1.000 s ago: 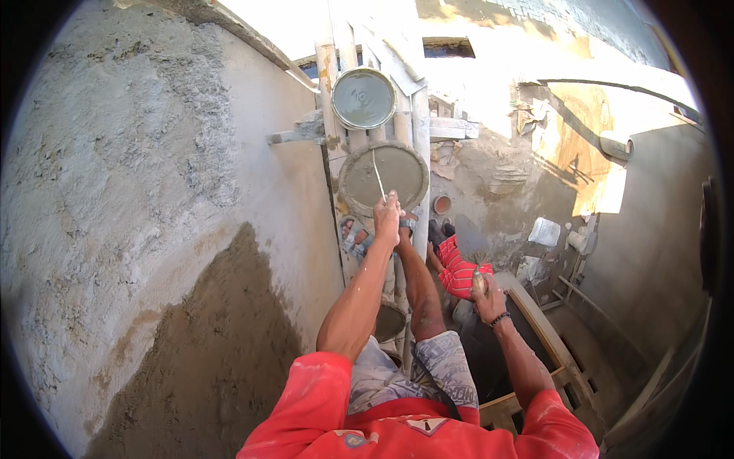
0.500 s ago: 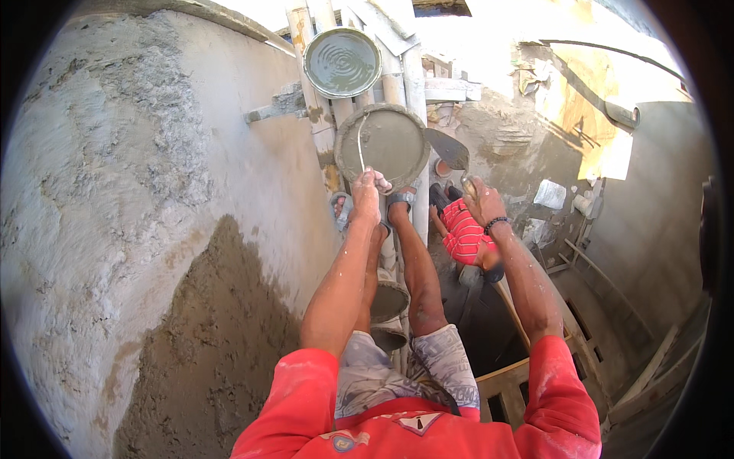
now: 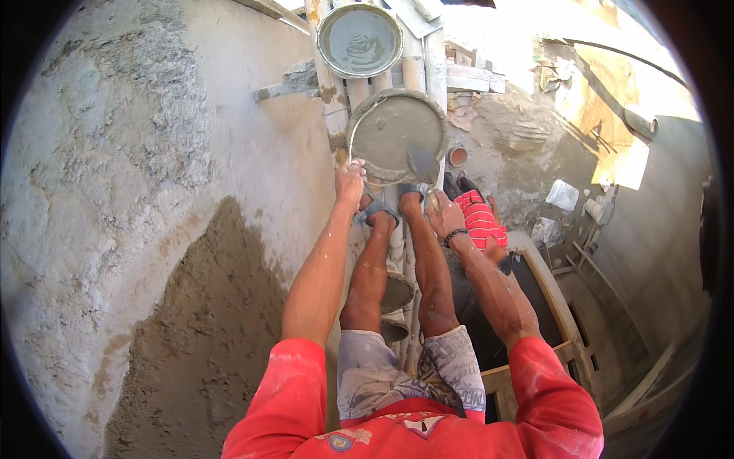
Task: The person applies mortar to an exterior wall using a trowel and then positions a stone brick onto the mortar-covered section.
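My left hand (image 3: 350,182) is closed on the thin pale handle (image 3: 351,145) of a round bucket (image 3: 443,115), at its near left rim. Smooth, wet grey mortar (image 3: 386,130) fills the bucket. In my right hand (image 3: 445,214) is a trowel (image 3: 423,162), its dark, leaf-shaped blade over the bucket's right side at the mortar. The trowel's grip is mostly hidden by my fingers. Just beyond stands a second bucket (image 3: 320,40) of greyish water. Both buckets rest on a walkway of pale poles (image 3: 414,75), where my sandalled feet also stand.
On the left rises a wall (image 3: 252,145) with a dark, wet plaster patch (image 3: 199,321). Below the poles, more buckets (image 3: 397,294) show between my legs. A person in a striped red shirt (image 3: 480,222) is lower down at right, near a wooden-edged frame (image 3: 547,283) and a small reddish pot (image 3: 457,157).
My right hand has brought the trowel left, from beside the bucket to over its mortar. My left hand and the handle have swung to the bucket's left side. The view has shifted slightly.
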`<state>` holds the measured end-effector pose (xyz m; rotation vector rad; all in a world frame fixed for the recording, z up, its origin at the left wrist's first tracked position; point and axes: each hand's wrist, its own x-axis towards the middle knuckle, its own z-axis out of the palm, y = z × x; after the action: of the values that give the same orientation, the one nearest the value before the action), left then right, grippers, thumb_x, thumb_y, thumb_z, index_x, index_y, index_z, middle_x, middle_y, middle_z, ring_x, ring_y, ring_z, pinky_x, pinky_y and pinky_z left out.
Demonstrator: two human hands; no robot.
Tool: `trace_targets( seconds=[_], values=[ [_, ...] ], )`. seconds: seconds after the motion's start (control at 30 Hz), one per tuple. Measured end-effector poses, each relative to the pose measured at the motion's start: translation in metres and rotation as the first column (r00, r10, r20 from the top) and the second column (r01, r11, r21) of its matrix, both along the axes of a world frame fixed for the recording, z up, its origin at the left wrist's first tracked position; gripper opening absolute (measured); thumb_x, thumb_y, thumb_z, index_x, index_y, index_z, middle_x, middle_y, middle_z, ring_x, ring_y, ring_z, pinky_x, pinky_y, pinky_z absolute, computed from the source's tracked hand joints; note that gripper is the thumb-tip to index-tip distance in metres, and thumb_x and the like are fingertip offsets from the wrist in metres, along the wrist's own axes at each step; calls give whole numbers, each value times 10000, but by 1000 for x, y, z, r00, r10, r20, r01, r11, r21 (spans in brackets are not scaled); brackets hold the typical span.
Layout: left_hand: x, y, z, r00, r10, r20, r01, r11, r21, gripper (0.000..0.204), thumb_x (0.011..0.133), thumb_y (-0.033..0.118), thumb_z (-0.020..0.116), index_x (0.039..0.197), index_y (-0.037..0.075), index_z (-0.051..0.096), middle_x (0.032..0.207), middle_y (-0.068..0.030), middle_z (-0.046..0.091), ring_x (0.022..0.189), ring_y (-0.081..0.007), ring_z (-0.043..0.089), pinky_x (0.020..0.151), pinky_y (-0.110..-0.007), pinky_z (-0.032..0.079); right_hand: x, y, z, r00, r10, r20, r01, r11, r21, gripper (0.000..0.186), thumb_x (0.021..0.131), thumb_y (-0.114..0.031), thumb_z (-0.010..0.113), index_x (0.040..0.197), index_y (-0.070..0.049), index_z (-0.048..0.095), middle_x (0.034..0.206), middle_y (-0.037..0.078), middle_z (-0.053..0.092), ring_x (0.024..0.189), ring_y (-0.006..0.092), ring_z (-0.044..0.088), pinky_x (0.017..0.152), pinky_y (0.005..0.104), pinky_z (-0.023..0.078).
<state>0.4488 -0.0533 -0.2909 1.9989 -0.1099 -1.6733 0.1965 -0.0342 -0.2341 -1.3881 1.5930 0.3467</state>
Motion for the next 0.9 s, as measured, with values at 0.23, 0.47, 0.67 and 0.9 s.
trace_targets(
  seconds=[0.23, 0.47, 0.67, 0.9],
  values=[
    [20, 13, -56, 774, -326, 543, 442, 892, -95, 252, 975, 161, 442, 1154, 43, 577, 678, -41, 515, 579, -137, 534, 435, -332, 437, -6, -87, 27, 955, 216, -203, -252, 952, -173, 425, 829, -195, 539, 1232, -64, 506, 941, 269, 624, 863, 428, 629, 736, 521, 515],
    [8, -1, -65, 869, -391, 304, 393, 918, 57, 390, 948, 116, 470, 1335, 92, 510, 911, -134, 584, 799, -228, 533, 652, -358, 458, 15, -109, -82, 899, 406, -162, -413, 911, -8, 321, 817, -174, 546, 1088, -1, 557, 961, 290, 629, 927, 435, 628, 761, 504, 526],
    [30, 3, -49, 863, -392, 320, 405, 914, 28, 371, 939, 105, 469, 1303, 65, 524, 1007, -181, 576, 924, -312, 526, 796, -396, 444, 25, -88, -4, 879, 464, -107, -473, 877, -80, 370, 846, -185, 555, 1185, -59, 478, 920, 252, 627, 820, 422, 630, 724, 499, 526],
    [24, -16, -18, 754, -588, 293, 564, 808, 171, 475, 927, 158, 517, 1383, 55, 435, 1090, -217, 606, 969, -317, 601, 828, -393, 481, 52, -87, -26, 818, 543, -192, -547, 836, 35, 491, 830, -126, 549, 1312, -91, 460, 988, 234, 626, 861, 382, 653, 745, 451, 538]
  ],
)
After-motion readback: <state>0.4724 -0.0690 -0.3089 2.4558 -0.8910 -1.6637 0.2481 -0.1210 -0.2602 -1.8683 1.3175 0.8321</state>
